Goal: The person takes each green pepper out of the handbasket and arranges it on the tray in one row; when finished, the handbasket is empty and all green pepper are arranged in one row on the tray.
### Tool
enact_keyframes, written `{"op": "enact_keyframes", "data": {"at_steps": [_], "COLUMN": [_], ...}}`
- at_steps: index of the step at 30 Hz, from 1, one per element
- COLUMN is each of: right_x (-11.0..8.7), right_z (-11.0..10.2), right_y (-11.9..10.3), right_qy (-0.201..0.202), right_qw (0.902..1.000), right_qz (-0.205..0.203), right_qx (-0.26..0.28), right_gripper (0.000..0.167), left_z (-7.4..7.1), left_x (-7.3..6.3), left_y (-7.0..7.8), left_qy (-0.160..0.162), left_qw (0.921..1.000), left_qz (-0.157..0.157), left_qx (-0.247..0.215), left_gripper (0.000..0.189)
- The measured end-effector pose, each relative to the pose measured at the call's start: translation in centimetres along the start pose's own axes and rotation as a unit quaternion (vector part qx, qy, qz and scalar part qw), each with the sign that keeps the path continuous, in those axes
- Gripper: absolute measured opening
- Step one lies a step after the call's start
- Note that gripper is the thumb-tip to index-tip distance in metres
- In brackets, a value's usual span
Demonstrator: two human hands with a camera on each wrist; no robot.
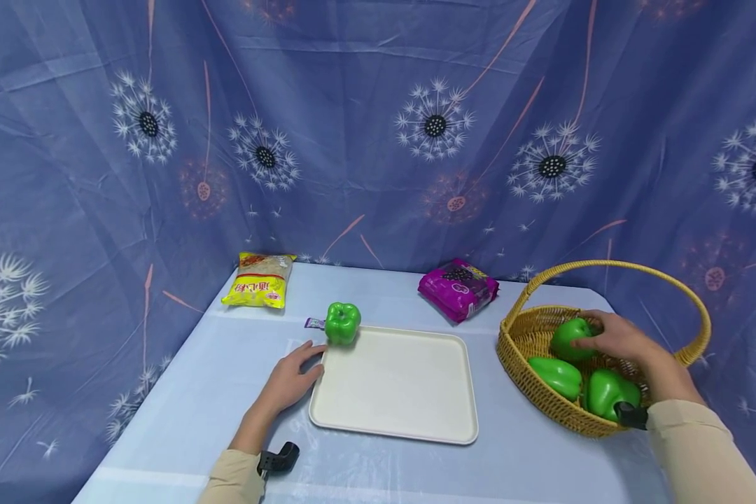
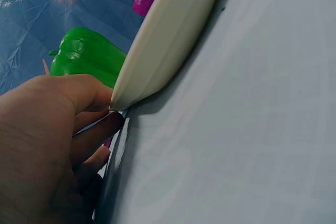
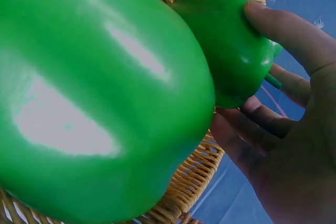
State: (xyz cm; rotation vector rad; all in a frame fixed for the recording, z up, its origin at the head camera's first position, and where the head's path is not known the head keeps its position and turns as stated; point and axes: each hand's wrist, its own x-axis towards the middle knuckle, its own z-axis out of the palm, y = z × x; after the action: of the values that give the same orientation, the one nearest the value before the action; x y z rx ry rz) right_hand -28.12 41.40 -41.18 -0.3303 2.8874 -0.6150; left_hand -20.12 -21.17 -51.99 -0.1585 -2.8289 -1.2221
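Observation:
My right hand [image 1: 614, 337] reaches into the wicker basket [image 1: 516, 353] and grips a green bell pepper [image 3: 226, 48], thumb on one side and fingers curled on the other. Two more green bell peppers lie nearer me in the basket, one elongated [image 1: 556, 378] and one rounder [image 1: 610, 394]; the closest looms large in the right wrist view. My left hand [image 1: 290, 378] rests at the left rim of the cream tray [image 1: 397, 385], its thumb touching the rim in the left wrist view. Another green bell pepper [image 1: 343, 322] sits at the tray's far left corner.
A yellow food bag [image 1: 260, 280] lies at the table's back left, and a purple packet [image 1: 458, 289] at the back, right of the middle. A small purple sachet [image 1: 313, 323] lies beside the corner pepper. The basket's tall handle [image 1: 611, 264] arches over its contents.

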Motion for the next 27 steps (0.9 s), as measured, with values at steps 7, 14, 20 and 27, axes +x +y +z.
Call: {"op": "enact_keyframes", "data": {"at_steps": [7, 14, 20, 27], "right_x": [0.56, 0.73, 0.58, -0.01], "right_z": [0.09, 0.5, 0.79, 0.44], "right_y": [-0.28, -0.54, -0.52, -0.73], "right_qy": [-0.002, -0.006, -0.008, -0.018], "right_qw": [0.9995, 0.9995, 0.9996, 0.9951], "right_qz": [-0.018, -0.032, -0.02, 0.015], "right_qx": [-0.025, -0.003, 0.021, 0.096], "right_gripper": [0.09, 0.092, 0.092, 0.081], "left_z": [0.0, 0.09, 0.12, 0.0], "left_x": [-0.02, 0.03, 0.06, 0.03], "left_y": [-0.05, 0.02, 0.0, 0.21], "left_qy": [0.0, 0.002, 0.009, 0.005], "left_qw": [1.0, 1.0, 0.9999, 1.0], "left_qz": [-0.003, 0.003, 0.013, 0.005], "left_qx": [-0.003, -0.002, 0.004, -0.001], "left_gripper": [0.041, 0.041, 0.041, 0.04]}}
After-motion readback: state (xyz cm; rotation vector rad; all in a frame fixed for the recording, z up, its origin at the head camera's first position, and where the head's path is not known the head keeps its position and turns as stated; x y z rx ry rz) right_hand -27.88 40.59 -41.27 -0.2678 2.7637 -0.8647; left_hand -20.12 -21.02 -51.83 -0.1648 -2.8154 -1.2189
